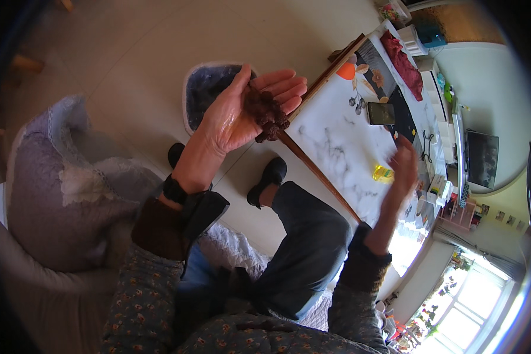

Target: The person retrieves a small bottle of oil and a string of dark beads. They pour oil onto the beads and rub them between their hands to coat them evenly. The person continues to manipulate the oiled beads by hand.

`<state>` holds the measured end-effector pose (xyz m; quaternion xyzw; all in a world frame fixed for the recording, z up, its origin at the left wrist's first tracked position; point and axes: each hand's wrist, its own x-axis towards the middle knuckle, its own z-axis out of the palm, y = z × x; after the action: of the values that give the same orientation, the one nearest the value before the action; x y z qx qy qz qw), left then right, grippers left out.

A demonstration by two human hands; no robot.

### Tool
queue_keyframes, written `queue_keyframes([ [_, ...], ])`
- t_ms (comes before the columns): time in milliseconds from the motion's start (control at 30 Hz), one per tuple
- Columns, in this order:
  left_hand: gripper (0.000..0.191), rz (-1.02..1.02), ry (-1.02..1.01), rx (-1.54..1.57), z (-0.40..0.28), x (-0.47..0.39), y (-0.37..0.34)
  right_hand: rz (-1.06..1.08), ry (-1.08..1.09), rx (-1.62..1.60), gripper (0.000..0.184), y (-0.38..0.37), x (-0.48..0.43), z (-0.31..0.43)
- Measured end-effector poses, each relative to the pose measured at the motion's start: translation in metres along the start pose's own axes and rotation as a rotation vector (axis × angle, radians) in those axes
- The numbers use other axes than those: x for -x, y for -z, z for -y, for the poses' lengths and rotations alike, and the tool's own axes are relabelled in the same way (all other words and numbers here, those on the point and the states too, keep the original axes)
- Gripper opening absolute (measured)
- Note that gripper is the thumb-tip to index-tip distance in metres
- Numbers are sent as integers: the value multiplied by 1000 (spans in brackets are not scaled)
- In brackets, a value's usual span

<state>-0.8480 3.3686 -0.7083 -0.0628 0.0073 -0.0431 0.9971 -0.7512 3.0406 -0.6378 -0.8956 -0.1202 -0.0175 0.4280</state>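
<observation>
My left hand is held out palm up over the floor, its skin shining as if wet. On the palm and lower fingers lies a clump of dark brown, knobbly pieces; what they are I cannot tell. Partly behind this hand, a square bin with a dark lining stands on the floor. My right hand, blurred, is above the marble-patterned table, and its fingers hide part of the top. Beside its fingers is a small yellow packet. A smartphone lies a little farther along the table.
An orange round object is near the table's corner, and a dark red cloth lies along its far side. Small boxes stand at the far edge. A sofa with a lace-edged cover is at the left.
</observation>
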Motion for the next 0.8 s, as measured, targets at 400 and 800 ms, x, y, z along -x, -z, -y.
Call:
queue_keyframes([
  [400, 57, -331, -387, -322, -43, 5, 15, 842, -74, -379, 46, -200, 34, 113],
  [800, 16, -378, -497, -538, -19, -3, -11, 499, 335, 95, 23, -200, 30, 117],
])
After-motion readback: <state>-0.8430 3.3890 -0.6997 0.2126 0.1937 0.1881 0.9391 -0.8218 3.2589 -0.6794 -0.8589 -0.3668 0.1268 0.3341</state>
